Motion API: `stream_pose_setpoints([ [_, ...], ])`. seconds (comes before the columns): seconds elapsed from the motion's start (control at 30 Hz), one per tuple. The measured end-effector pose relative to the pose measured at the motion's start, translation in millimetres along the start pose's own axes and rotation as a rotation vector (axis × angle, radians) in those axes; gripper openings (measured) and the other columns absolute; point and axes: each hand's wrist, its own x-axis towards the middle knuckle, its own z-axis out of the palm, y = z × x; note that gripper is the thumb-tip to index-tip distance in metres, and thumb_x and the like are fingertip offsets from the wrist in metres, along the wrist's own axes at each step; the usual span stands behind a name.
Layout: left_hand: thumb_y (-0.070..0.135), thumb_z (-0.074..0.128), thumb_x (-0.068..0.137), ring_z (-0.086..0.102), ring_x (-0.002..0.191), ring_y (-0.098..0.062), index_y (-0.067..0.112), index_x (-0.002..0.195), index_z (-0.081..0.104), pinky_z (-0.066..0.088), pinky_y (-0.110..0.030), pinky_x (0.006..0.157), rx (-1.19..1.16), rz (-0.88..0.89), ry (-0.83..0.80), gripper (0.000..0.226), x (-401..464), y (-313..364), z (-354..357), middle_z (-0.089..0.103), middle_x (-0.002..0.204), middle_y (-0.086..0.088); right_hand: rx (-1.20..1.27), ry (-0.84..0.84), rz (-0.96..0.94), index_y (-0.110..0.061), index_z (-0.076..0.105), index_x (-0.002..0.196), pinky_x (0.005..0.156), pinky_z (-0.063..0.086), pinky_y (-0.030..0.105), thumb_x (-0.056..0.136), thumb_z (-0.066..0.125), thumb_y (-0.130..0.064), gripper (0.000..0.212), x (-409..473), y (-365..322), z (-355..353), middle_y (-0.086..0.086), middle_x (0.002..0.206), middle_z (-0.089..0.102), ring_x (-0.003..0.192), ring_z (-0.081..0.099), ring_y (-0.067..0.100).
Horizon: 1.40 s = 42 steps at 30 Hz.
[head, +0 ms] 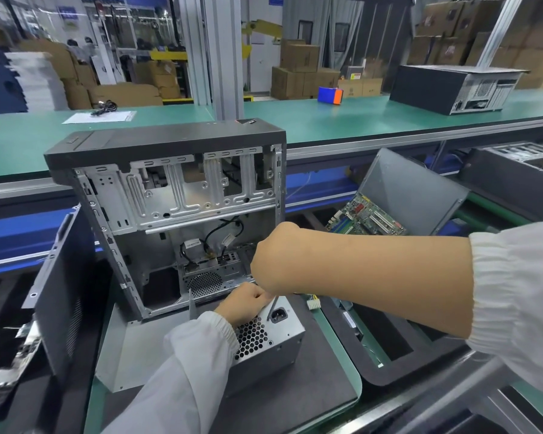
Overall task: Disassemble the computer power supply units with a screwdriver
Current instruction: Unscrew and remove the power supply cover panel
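Single head-worn wide-angle view, looking forward and down from close above the near workbench edge (342, 311), with the green conveyor (326, 120) and stacked boxes (298, 70) beyond.

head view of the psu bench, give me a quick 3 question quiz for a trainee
1. True or false: the power supply unit lies outside the open computer case, in front of it.
2. Which hand rests on top of the power supply unit? A) left hand B) right hand C) neither
3. Fill in: the green motherboard sits in a grey ____ to the right of the case.

Key
1. True
2. A; the right hand is a raised fist above it, with a thin dark shaft below it, probably the screwdriver.
3. bin
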Motion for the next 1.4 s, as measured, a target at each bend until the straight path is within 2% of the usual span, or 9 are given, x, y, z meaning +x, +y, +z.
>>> stream_pose_setpoints([
  [0.1, 0.032, 0.047, 0.102, 0.024, 0.061, 0.001, 0.034, 0.07, 0.025, 0.023, -0.014, 0.054, 0.035, -0.016, 0.007, 0.039, 0.9, -0.8, 1.0, 0.031, 0.074, 0.01, -0.044, 0.015, 0.003, -0.014, 0.039, 0.066, 0.091, 0.048, 0.042, 0.093, 0.042, -0.002, 0.03, -0.2, -1.0, 0.3, 0.002, 0.074, 0.042, 0.088, 0.048, 0.028],
  [0.23, 0.021, 0.048, 0.101, 0.036, 0.071, -0.015, 0.018, 0.077, 0.043, 0.028, -0.024, 0.058, -0.006, -0.01, 0.007, 0.024, -1.2, 0.8, 0.3, 0.042, 0.083, -0.006, -0.114, 0.049, -0.004, -0.015, 0.047, 0.08, 0.086, 0.053, 0.042, 0.095, 0.043, -0.009, 0.017, 5.3, -5.2, 0.1, 0.005, 0.085, 0.045, 0.09, 0.056, 0.031],
  [0.37, 0.01, 0.043, 0.098, 0.032, 0.066, -0.02, 0.011, 0.06, 0.036, 0.025, -0.029, 0.064, 0.034, -0.022, -0.01, 0.039, -2.1, 1.8, -1.2, 0.035, 0.063, -0.01, -0.114, 0.026, -0.009, -0.015, 0.057, 0.093, 0.086, 0.052, 0.042, 0.094, 0.042, -0.009, 0.016, 8.8, -9.1, 1.3, 0.005, 0.094, 0.048, 0.093, 0.057, 0.032],
  [0.5, 0.02, 0.047, 0.099, 0.037, 0.073, -0.018, 0.011, 0.076, 0.045, 0.03, -0.029, 0.069, -0.048, -0.045, -0.004, 0.025, -2.6, 1.0, -0.5, 0.043, 0.074, -0.009, -0.066, -0.013, -0.017, -0.012, 0.039, 0.065, 0.088, 0.049, 0.043, 0.09, 0.041, 0.0, 0.027, 3.1, -3.7, 3.8, 0.004, 0.076, 0.044, 0.084, 0.049, 0.029],
  [0.63, 0.031, 0.045, 0.101, 0.041, 0.081, -0.017, 0.015, 0.09, 0.045, 0.031, -0.029, 0.067, 0.02, -0.033, -0.027, 0.02, 1.7, -0.9, -1.4, 0.047, 0.087, -0.008, -0.116, 0.005, 0.014, -0.015, 0.053, 0.086, 0.074, 0.044, 0.032, 0.089, 0.045, -0.004, 0.014, 10.2, -2.5, 6.4, 0.001, 0.068, 0.04, 0.076, 0.048, 0.024],
  [0.8, 0.026, 0.047, 0.1, 0.035, 0.075, -0.021, 0.016, 0.067, 0.039, 0.028, -0.03, 0.069, 0.001, -0.065, -0.054, 0.035, 7.3, -4.3, -2.2, 0.038, 0.069, -0.007, -0.122, 0.044, -0.021, -0.017, 0.048, 0.088, 0.074, 0.044, 0.032, 0.093, 0.043, -0.007, 0.012, 12.6, -2.6, 11.6, 0.001, 0.067, 0.036, 0.063, 0.043, 0.018],
  [0.97, 0.039, 0.05, 0.1, 0.038, 0.09, -0.017, 0.018, 0.095, 0.04, 0.031, -0.03, 0.078, -0.044, -0.059, -0.096, 0.024, 6.3, -2.8, -3.3, 0.042, 0.097, -0.004, -0.106, -0.048, 0.046, -0.015, 0.047, 0.074, 0.066, 0.034, 0.03, 0.09, 0.044, -0.002, 0.02, 12.8, -0.4, 20.4, 0.0, 0.078, 0.045, 0.07, 0.042, 0.02],
  [1.17, 0.034, 0.049, 0.101, 0.024, 0.041, -0.007, 0.019, 0.059, 0.031, 0.019, -0.018, 0.042, -0.014, -0.07, -0.041, 0.048, 5.3, -1.5, -2.7, 0.027, 0.05, 0.006, -0.126, 0.03, 0.052, -0.016, 0.056, 0.098, 0.075, 0.044, 0.033, 0.092, 0.045, -0.006, 0.016, 10.0, 5.1, 23.4, 0.007, 0.098, 0.054, 0.085, 0.055, 0.028],
  [1.4, 0.037, 0.049, 0.101, 0.022, 0.043, -0.009, 0.021, 0.055, 0.027, 0.019, -0.026, 0.049, -0.042, -0.081, -0.061, 0.054, 6.5, -1.6, -4.2, 0.026, 0.049, 0.006, -0.059, 0.034, 0.08, -0.011, 0.052, 0.123, 0.084, 0.046, 0.037, 0.095, 0.045, -0.009, 0.029, 9.3, 7.7, 33.6, 0.008, 0.119, 0.057, 0.101, 0.058, 0.029],
])
